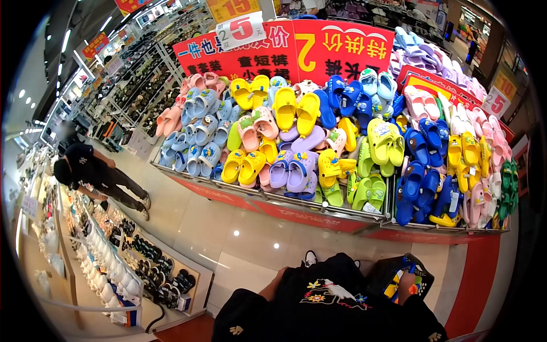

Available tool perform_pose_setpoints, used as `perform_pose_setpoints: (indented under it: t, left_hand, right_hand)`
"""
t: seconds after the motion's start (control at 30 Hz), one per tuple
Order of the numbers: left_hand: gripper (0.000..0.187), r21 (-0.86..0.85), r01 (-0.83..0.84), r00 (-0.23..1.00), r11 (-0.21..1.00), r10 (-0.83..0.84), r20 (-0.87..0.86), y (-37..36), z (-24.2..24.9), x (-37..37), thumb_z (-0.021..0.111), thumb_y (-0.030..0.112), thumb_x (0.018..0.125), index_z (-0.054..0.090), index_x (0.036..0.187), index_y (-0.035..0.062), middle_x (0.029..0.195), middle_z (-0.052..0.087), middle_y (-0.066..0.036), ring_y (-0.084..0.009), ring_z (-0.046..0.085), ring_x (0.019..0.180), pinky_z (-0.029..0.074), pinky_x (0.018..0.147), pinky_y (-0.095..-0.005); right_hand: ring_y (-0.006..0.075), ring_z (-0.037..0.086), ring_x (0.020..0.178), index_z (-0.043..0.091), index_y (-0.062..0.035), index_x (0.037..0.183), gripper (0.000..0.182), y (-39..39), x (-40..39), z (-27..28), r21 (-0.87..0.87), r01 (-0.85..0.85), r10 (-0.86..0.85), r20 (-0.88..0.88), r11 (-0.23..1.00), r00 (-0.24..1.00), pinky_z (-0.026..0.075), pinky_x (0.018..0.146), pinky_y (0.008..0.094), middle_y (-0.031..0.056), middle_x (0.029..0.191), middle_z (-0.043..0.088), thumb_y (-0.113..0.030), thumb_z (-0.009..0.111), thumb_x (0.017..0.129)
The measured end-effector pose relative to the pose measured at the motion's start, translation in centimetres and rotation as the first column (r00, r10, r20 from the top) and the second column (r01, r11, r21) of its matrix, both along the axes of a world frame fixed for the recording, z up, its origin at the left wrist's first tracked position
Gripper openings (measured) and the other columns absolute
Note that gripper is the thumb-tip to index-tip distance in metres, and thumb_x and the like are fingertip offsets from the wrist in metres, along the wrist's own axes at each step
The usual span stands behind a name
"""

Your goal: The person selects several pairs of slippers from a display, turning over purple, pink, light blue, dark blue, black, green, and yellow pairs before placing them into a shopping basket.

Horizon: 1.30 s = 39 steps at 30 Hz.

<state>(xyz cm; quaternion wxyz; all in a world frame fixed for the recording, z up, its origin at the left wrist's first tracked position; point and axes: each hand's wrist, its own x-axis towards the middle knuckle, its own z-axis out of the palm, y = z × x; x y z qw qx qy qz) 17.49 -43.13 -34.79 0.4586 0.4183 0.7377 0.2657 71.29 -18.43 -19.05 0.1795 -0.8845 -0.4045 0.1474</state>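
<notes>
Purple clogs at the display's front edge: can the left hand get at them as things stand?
Probably yes, perhaps after a step: the purple clogs lie uncovered behind the front rail, with floor before it. The left hand isn't clearly visible, so whether it is free can't be told.

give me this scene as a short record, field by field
display bin: heaped with colourful clogs
red sign: behind the clogs
price card: white, shows a 5
basket: black, at wearer's right, yellow and blue items inside
right forearm: over basket, hand unclear
left forearm: beside black top, hand hidden
other person: near shoe racks, left
</notes>
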Motion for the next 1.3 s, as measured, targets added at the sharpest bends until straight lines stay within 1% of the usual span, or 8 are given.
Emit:
perform_pose_setpoints:
  t: [0.07, 0.37, 0.47, 0.63, 0.77, 0.9, 1.17, 1.3]
  left_hand:
    - [0.03, 0.0, 0.006, 1.0, 1.0, -0.006, 0.002, 0.1, 0.0, -0.1, 0.054, 0.026, 0.091, 0.063, 0.105, 0.0005, 0.098, 0.066, -0.012, -0.0235, 0.064, 0.09, 0.05, 0.08, -0.0349]
    - [0.03, -0.022, 0.032, 0.999, 0.999, -0.032, 0.003, 0.5, 0.4, 0.0, 0.054, 0.025, 0.091, 0.062, 0.106, 0.0004, 0.098, 0.066, -0.012, -0.023, 0.064, 0.09, 0.05, 0.081, -0.0344]
    - [0.029, -0.029, 0.037, 0.999, 0.999, -0.037, 0.002, 0.7, 0.4, 0.1, 0.054, 0.025, 0.092, 0.062, 0.106, 0.0004, 0.098, 0.066, -0.012, -0.0228, 0.064, 0.09, 0.05, 0.081, -0.0342]
    - [0.029, -0.056, 0.056, 0.998, 0.997, -0.056, 0.005, 1.1, 0.4, 0.3, 0.054, 0.024, 0.092, 0.062, 0.106, 0.0004, 0.098, 0.066, -0.011, -0.0225, 0.064, 0.09, 0.05, 0.081, -0.0339]
    - [0.029, -0.08, 0.07, 0.998, 0.994, -0.07, 0.007, 1.1, 0.5, 0.3, 0.054, 0.024, 0.092, 0.062, 0.106, 0.0003, 0.098, 0.065, -0.011, -0.0223, 0.064, 0.089, 0.05, 0.081, -0.0336]
    - [0.028, -0.103, 0.078, 0.997, 0.992, -0.078, 0.009, 1.2, 0.5, -0.1, 0.054, 0.024, 0.092, 0.062, 0.106, 0.0003, 0.098, 0.065, -0.011, -0.022, 0.064, 0.089, 0.05, 0.081, -0.0334]
    - [0.028, -0.147, 0.072, 0.997, 0.987, -0.071, 0.01, 2.4, 1.0, -0.1, 0.054, 0.023, 0.093, 0.061, 0.107, 0.0002, 0.098, 0.065, -0.011, -0.0215, 0.063, 0.089, 0.049, 0.081, -0.0329]
    - [0.028, -0.166, 0.068, 0.998, 0.984, -0.067, 0.015, 2.3, 1.2, -0.3, 0.054, 0.023, 0.093, 0.061, 0.107, 0.0002, 0.098, 0.065, -0.01, -0.0213, 0.063, 0.089, 0.049, 0.082, -0.0326]
  right_hand:
    - [0.0429, 0.063, 0.08, 0.063, 0.0104, 0.085, 0.033, -0.2, -1.4, 2.5, -0.054, 0.017, -0.017, -0.013, 0.998, 1.0, 0.049, 0.07, 0.0441, 0.0271, 0.082, 0.065, -0.023, 0.063, 0.083]
    - [0.0445, 0.062, 0.087, 0.061, 0.0119, 0.092, 0.037, -0.2, -1.8, 2.5, -0.06, 0.077, -0.079, -0.028, 0.995, 0.997, 0.049, 0.073, 0.044, 0.0299, 0.09, 0.064, -0.025, 0.061, 0.085]
    - [0.0426, 0.063, 0.088, 0.063, 0.0055, 0.094, 0.039, -0.4, -1.2, 2.3, -0.069, 0.047, -0.052, -0.073, 0.996, 0.996, 0.049, 0.079, 0.0449, 0.0264, 0.092, 0.066, -0.032, 0.062, 0.084]
    - [0.0423, 0.063, 0.086, 0.063, 0.0044, 0.091, 0.035, -0.6, -2.0, 3.0, -0.055, 0.053, -0.047, 0.109, 0.997, 0.993, 0.05, 0.076, 0.0465, 0.0255, 0.088, 0.066, -0.029, 0.063, 0.082]
    - [0.0413, 0.064, 0.083, 0.064, 0.0035, 0.09, 0.033, -0.7, -2.4, 4.3, -0.076, 0.041, -0.041, -0.004, 0.996, 0.999, 0.051, 0.074, 0.0456, 0.0248, 0.086, 0.066, -0.028, 0.062, 0.083]
    - [0.0423, 0.063, 0.081, 0.063, 0.0035, 0.091, 0.029, -2.0, -3.5, 5.7, 0.073, -0.075, 0.07, 0.073, 0.994, 0.995, 0.05, 0.072, 0.0468, 0.0249, 0.084, 0.065, -0.025, 0.058, 0.086]
    - [0.0421, 0.062, 0.08, 0.062, 0.0018, 0.093, 0.029, -2.5, -3.0, 4.6, 0.063, -0.096, 0.093, 0.046, 0.993, 0.995, 0.049, 0.07, 0.0476, 0.0238, 0.082, 0.065, -0.026, 0.061, 0.083]
    - [0.0425, 0.062, 0.078, 0.059, 0.0018, 0.094, 0.022, -2.8, -3.6, 6.3, 0.04, -0.126, 0.126, 0.005, 0.991, 0.992, 0.048, 0.068, 0.0476, 0.0246, 0.079, 0.063, -0.018, 0.057, 0.084]
